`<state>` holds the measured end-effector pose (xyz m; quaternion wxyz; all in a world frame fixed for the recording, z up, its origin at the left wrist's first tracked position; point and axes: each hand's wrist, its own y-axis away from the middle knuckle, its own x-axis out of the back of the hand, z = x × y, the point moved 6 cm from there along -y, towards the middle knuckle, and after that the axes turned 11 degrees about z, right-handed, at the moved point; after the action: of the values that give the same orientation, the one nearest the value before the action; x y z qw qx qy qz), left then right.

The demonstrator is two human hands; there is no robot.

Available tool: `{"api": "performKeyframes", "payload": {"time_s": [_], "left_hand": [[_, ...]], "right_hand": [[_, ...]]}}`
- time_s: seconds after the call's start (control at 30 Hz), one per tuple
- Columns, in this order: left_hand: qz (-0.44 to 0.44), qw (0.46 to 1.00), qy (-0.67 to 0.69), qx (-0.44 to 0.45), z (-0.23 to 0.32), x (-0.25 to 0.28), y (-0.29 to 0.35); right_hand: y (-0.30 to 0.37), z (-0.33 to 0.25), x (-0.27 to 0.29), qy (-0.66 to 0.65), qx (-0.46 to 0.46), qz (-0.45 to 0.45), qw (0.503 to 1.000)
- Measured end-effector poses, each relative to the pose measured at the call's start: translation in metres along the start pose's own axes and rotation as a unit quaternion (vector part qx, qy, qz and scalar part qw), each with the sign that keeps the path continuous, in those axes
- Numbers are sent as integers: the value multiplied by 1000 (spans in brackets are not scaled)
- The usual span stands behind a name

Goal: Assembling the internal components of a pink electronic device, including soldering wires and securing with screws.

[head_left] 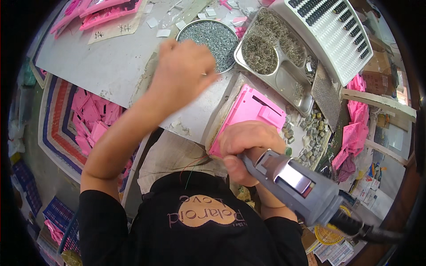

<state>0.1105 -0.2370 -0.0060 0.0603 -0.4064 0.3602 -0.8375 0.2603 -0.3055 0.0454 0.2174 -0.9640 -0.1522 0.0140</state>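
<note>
A round metal dish (178, 34) full of small silvery screws (213, 42) stands at the far middle of the table. My left hand (186, 71) is at the dish's near edge, fingers curled together and slightly blurred. A tiny shiny sliver shows by its thumb; what the fingers pinch is too small to make out. My right hand (250, 139) is wrapped round a grey electric screwdriver (306, 188), whose cord end points to the lower right. The tool's tip is hidden by the hand. Beneath lies a flat pink plastic casing (255, 108) with a dark slot, on the table edge before me.
A metal compartment tray (284, 82) of small springs stands right of the dish, beside a white rack with black pieces (330, 33). Small metallic bits (315, 137) lie scattered near it. A striped bag (60, 119) holds more pink casings (93, 113). Pink parts (111, 15) lie far left.
</note>
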Motion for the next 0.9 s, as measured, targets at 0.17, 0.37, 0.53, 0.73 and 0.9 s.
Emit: {"api": "performKeyframes", "payload": {"time_s": [0.17,0.37,0.53,0.73,0.9], "left_hand": [[-74,974,214,24,60,20,39],[-79,957,265,83,74,21,51],[-140,963,226,50,76,23,56],[-223,943,243,-39,76,17,43],[-238,948,203,-58,79,3,60]], "right_hand": [[-12,-31,27,-197,-71,91,974],[-9,-44,29,-226,-57,81,969],[2,-39,22,-203,-77,100,971],[25,-28,17,-198,-73,67,975],[31,-21,-3,-106,-15,30,994]]}}
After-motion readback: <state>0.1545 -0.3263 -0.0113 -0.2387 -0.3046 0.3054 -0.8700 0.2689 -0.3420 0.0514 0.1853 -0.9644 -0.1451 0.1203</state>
